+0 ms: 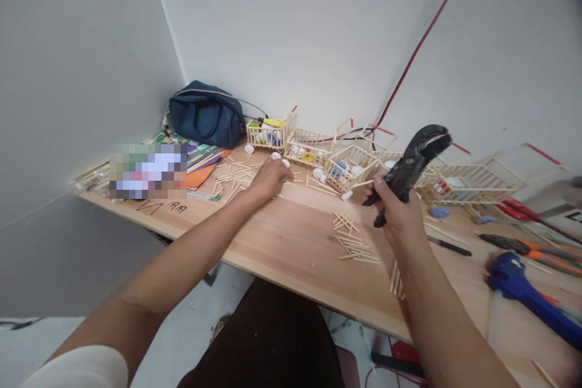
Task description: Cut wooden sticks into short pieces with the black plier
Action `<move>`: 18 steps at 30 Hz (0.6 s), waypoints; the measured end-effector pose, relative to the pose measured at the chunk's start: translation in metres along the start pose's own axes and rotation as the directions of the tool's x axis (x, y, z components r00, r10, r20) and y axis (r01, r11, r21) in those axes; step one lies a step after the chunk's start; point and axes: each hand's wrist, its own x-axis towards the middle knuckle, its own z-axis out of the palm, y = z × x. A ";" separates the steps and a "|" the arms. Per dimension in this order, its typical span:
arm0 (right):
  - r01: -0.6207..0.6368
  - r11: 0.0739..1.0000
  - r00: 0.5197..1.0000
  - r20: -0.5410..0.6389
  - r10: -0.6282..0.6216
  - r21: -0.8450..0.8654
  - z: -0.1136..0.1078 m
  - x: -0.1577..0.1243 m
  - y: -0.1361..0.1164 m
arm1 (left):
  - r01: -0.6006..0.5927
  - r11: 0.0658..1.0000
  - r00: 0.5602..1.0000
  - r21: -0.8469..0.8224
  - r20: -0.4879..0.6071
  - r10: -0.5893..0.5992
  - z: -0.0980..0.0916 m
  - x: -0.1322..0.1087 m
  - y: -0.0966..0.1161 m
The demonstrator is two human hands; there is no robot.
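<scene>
A person's two bare hands work over a wooden table (291,239) against a white wall. The left hand (271,177) reaches to the far side, fingers bent down beside a scatter of short wooden sticks (236,178); whether it pinches one cannot be told. The right hand (402,209) grips a black cutter (411,160), raised above the table with its curved head pointing far and right. More sticks lie in a loose pile between the hands, on the near side. Along the far edge stands a row of small stick carts (349,168) with red-tipped handles, holding colourful little items. A dark blue bag (207,114) sits at the far left. At right lie a black pen (450,247), orange-handled pliers (541,251) and a blue glue gun (527,293).
</scene>
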 end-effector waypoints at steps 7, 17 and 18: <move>0.029 0.998 0.999 0.039 -0.027 -0.059 -0.004 0.001 0.008 | 0.098 0.991 0.986 0.097 0.122 -0.109 0.002 0.029 0.052; 0.081 0.971 0.988 0.145 -0.048 -0.225 -0.005 -0.001 0.009 | 0.383 0.921 0.921 -0.077 0.109 -0.374 0.023 0.056 0.052; 0.090 0.967 0.986 0.161 -0.052 -0.238 -0.004 -0.002 0.008 | 0.357 0.925 0.933 -0.130 0.088 -0.348 0.020 0.054 0.050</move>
